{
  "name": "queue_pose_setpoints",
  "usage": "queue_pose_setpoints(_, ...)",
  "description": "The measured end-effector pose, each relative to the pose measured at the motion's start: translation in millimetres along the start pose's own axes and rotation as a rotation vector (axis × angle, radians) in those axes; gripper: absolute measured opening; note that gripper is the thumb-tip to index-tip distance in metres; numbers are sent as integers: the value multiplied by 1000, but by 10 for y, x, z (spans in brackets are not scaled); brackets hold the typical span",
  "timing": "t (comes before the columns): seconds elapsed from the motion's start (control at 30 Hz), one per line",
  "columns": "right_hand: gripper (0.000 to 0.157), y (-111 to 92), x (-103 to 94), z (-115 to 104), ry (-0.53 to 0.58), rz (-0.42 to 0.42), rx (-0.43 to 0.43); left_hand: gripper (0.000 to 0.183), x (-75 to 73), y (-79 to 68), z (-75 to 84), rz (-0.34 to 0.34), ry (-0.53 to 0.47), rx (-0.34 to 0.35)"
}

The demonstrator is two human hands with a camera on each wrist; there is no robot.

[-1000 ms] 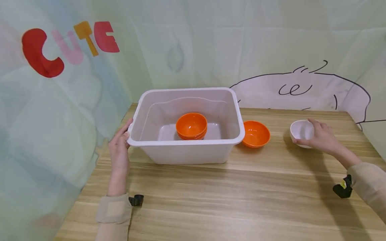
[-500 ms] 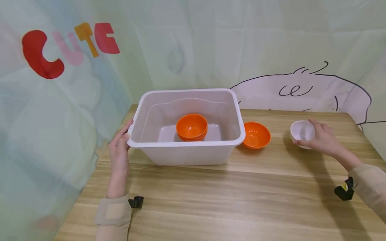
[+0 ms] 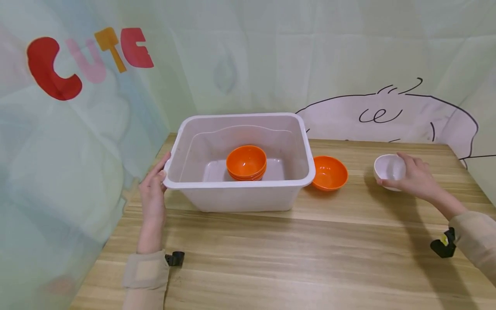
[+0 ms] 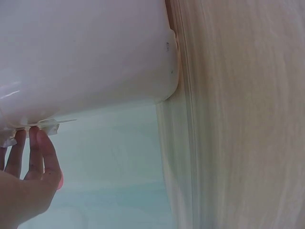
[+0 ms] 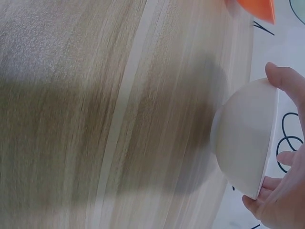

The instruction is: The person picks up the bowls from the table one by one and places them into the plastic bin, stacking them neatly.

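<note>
A white plastic tub [image 3: 236,198] stands on the wooden table, with a nested stack of orange bowls [image 3: 246,162] inside. My left hand [image 3: 152,191] grips the tub's left rim, its fingers up against the lip in the left wrist view. Further right, my right hand [image 3: 414,178] holds a small white bowl [image 3: 389,167] by its rim, thumb and fingers on opposite sides. The white bowl [image 5: 248,138] is upright, its foot right at the tabletop in the right wrist view. Between tub and white bowl sits a single orange bowl [image 3: 329,173], partly hidden behind the tub's rim.
The wooden table [image 3: 294,258] runs back to a pale fabric backdrop [image 3: 248,56] with printed letters at left and a line drawing at right. Another fabric wall closes off the left side. Black wrist mounts [image 3: 175,258] sit by both sleeves.
</note>
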State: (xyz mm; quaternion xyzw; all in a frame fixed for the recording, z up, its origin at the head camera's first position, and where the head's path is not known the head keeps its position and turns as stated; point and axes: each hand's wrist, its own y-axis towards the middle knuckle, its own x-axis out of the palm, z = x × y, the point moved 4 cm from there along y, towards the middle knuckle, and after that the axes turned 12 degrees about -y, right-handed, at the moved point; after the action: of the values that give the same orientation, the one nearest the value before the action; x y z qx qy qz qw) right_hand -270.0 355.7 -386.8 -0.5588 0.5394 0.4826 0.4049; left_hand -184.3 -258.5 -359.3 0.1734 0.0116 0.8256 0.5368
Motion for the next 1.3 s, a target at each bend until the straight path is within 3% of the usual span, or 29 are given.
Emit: queue_pose_setpoints(1.3, 108, -49, -80, -23, 10, 18, -2, 41, 14, -11, 4, -11, -10, 4)
